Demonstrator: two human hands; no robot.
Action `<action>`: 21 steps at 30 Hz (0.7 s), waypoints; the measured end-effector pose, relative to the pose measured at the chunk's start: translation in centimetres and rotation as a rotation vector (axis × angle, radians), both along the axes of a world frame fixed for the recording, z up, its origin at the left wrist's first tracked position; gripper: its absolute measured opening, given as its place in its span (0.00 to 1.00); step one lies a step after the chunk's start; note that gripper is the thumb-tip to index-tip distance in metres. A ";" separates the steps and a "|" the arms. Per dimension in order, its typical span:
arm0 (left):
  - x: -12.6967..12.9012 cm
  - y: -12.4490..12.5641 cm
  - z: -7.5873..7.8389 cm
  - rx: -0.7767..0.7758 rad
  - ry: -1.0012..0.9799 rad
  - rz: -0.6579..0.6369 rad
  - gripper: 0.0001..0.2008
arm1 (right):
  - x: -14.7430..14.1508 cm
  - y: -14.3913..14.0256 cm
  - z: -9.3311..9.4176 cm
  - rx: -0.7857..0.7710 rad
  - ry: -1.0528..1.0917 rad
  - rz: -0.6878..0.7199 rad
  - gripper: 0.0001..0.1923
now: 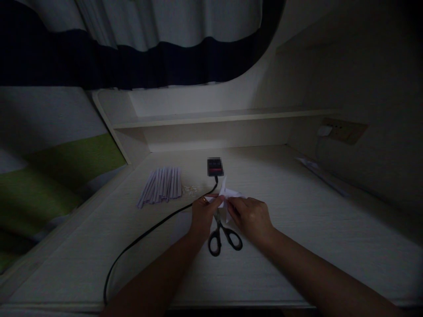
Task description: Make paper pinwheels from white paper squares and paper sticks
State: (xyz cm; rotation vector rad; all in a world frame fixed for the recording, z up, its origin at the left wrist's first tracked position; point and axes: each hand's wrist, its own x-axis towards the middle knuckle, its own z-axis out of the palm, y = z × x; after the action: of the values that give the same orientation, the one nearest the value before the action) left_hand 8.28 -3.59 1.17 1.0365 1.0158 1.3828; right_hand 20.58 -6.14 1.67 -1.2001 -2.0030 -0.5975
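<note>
Both of my hands meet over the middle of the desk on a piece of folded white paper (233,192) with several pointed flaps. My left hand (202,215), with a ring on one finger, pinches its left side. From the right, my right hand (253,215) grips it between thumb and fingers. Just below the paper lie scissors (214,244) with black handles, their blades partly hidden under my hands and the paper. To the left sits a row of thin rolled paper sticks (161,185), and small pale bits (191,190) lie between them and my left hand.
A dark device with a blurred screen (215,167) stands behind my hands; its black cable (145,235) curves to the desk's front left edge. A long strip of paper (322,177) lies at the right. Behind are a shelf (211,118), a curtain (185,66) and a wall socket (346,131).
</note>
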 end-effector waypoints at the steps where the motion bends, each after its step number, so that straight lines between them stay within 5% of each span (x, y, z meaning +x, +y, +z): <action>1: 0.0 0.0 0.0 -0.004 0.007 -0.002 0.09 | 0.0 0.0 0.0 0.006 -0.001 0.010 0.12; 21: -0.1 0.2 -0.5 0.105 -0.139 -0.122 0.07 | 0.2 -0.1 -0.3 0.073 0.063 0.127 0.12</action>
State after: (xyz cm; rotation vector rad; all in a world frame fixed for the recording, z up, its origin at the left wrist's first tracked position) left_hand 8.16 -3.40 0.64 1.0464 0.7729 1.3994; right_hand 20.82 -6.28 1.36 -1.0274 -1.9704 -0.5583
